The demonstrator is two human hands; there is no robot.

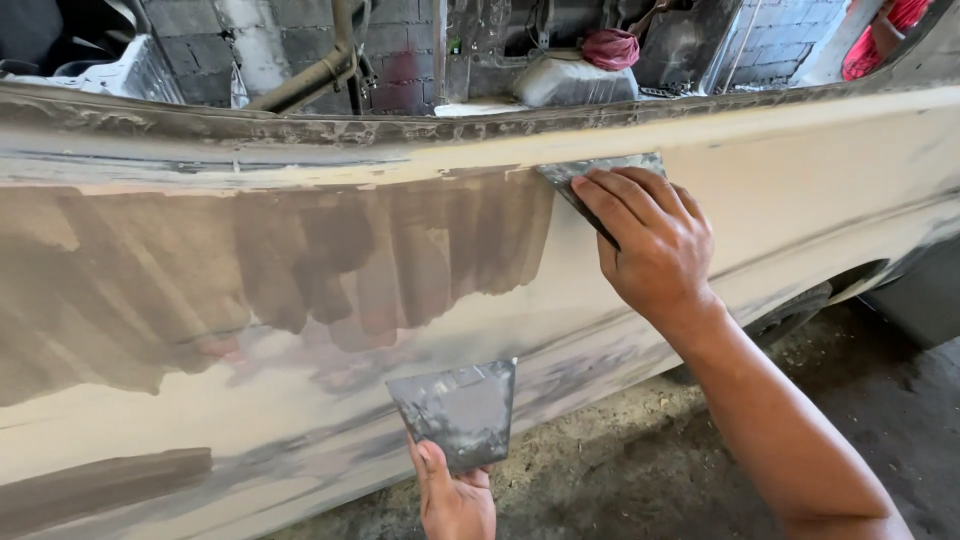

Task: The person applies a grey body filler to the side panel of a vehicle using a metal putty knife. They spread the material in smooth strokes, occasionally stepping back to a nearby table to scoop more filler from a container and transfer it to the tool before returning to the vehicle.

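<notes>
Head view shows the right hand (655,245) with fingers flat, pressing a spreader blade (590,180) on the car panel (800,190) near the top edge, while the left hand (455,500), lower, grips a putty board (460,412).

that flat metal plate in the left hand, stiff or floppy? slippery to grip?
Probably stiff: the metal plate stands flat and upright though the left hand pinches only its bottom edge. Likely light for its size, since it looks thin and a fingertip grip carries it. Grey paste smeared across its face could make it slick or sticky, so that edge pinch may slip.
</notes>
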